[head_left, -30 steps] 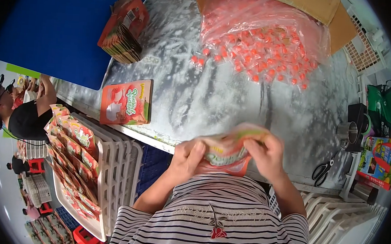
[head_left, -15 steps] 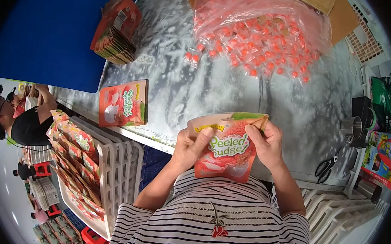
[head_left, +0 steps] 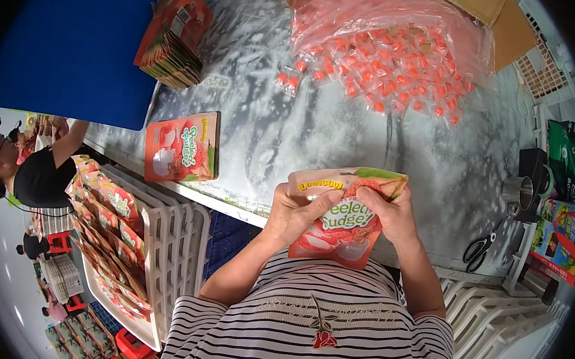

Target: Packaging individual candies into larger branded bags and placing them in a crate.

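Both my hands grip a red and beige candy pouch [head_left: 340,240] in front of my body, close to the table's near edge. My left hand [head_left: 293,213] pinches its left side, thumb lying across the front. On the pouch's upper right, my right hand [head_left: 395,214] has its thumb pressed on the printed face. The two thumbs are close together; the fingers behind the pouch are hidden. Another pouch [head_left: 182,147] of the same kind lies flat on the table to the left. A stack of pouches [head_left: 170,58] stands farther back.
Individually wrapped red candies [head_left: 401,77] spill from a clear plastic bag in a cardboard box [head_left: 516,35] at the back. Scissors [head_left: 479,251] and a metal cup [head_left: 519,190] are at right. A white crate [head_left: 163,237] of filled pouches stands lower left, a co-worker [head_left: 41,175] beyond.
My thumbs have drawn closer together on the pouch's front, and the pouch has shifted slightly right. The view has shifted a little.
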A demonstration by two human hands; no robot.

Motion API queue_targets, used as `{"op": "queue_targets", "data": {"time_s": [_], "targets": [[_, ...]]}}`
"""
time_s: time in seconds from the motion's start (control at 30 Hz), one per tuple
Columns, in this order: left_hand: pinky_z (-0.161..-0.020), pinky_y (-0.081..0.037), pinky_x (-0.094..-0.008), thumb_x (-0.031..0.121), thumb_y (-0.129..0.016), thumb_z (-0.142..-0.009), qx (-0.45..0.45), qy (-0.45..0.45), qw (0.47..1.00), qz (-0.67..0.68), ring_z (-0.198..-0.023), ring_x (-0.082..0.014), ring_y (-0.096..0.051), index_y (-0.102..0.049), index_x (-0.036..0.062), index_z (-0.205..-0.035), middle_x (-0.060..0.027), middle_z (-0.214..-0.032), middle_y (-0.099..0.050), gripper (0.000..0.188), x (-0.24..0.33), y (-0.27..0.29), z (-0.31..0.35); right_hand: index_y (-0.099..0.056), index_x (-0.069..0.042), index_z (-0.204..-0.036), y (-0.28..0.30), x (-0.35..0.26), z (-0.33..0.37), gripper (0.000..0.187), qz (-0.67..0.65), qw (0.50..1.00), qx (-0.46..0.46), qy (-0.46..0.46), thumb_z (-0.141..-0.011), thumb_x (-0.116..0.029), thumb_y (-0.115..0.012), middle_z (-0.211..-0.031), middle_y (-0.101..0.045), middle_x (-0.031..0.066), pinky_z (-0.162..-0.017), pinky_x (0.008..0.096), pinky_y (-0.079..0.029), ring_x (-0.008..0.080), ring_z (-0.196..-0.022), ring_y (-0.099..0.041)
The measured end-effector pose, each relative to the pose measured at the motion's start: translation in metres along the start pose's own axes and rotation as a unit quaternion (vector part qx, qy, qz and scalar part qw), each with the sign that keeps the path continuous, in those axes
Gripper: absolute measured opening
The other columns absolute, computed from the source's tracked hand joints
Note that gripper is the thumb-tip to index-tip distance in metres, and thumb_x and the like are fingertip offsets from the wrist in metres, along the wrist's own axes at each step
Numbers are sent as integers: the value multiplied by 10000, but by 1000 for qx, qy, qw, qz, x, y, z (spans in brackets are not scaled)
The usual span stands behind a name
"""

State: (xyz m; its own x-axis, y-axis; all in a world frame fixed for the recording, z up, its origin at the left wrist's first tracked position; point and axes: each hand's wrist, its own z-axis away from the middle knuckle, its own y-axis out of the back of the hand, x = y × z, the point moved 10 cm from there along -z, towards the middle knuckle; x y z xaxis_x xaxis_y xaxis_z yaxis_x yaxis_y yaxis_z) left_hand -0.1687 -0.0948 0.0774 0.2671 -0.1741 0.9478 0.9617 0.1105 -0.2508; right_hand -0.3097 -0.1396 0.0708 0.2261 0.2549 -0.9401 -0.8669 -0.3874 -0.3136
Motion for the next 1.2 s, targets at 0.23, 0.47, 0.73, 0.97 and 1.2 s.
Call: {"op": "queue_targets", "data": {"time_s": [0.23, 0.47, 0.73, 0.97, 1.2], "targets": [[-752, -521, -246, 88, -634, -914, 22, 9, 1000, 16, -859, -88, -622, -649, -31, -1101, -88, -995, -694, 222, -1, 0, 3, -694, 40, -992, -2, 0, 1, 147, 24, 1000, 11, 4, -878, -38, -643, -871, -710, 51, -682, 210, -522, 70, -765, -640], [-593, -427, -210, 206, -546, -982, 74, -41, 994, -66, -682, -43, -489, -626, -21, -962, -5, -806, -603, 242, -4, 20, 6, -672, 44, -1032, 17, 15, 2, 174, -21, 998, 53, -3, -884, -32, -620, -896, -706, 66, -677, 234, -532, 85, -757, -645], [-594, -429, -218, 213, -540, -984, 79, -91, 977, -178, -676, -47, -487, -604, -15, -926, 2, -737, -583, 244, 6, 24, 0, -659, 46, -1053, 14, 24, 4, 187, -28, 999, 31, -8, -894, -39, -608, -912, -707, 78, -686, 236, -528, 99, -773, -653], [-724, -476, -260, 222, -583, -953, 85, -16, 991, -103, -824, -135, -570, -502, -17, -1205, -80, -947, -601, 357, -10, 25, 7, -676, 62, -967, 21, 23, 6, 202, -51, 993, 108, 4, -925, -124, -611, -869, -686, 46, -664, 213, -479, 61, -754, -601], [-1102, -241, -504, 236, -724, -747, 39, -267, 865, -424, -1323, -449, -289, -247, -47, -1426, -274, -1420, -289, 877, 8, -20, 50, -596, 63, -1116, 38, 29, 7, 281, -48, 986, 157, 22, -946, -161, -586, -1000, -639, 91, -765, 266, -488, 132, -843, -603]]}}
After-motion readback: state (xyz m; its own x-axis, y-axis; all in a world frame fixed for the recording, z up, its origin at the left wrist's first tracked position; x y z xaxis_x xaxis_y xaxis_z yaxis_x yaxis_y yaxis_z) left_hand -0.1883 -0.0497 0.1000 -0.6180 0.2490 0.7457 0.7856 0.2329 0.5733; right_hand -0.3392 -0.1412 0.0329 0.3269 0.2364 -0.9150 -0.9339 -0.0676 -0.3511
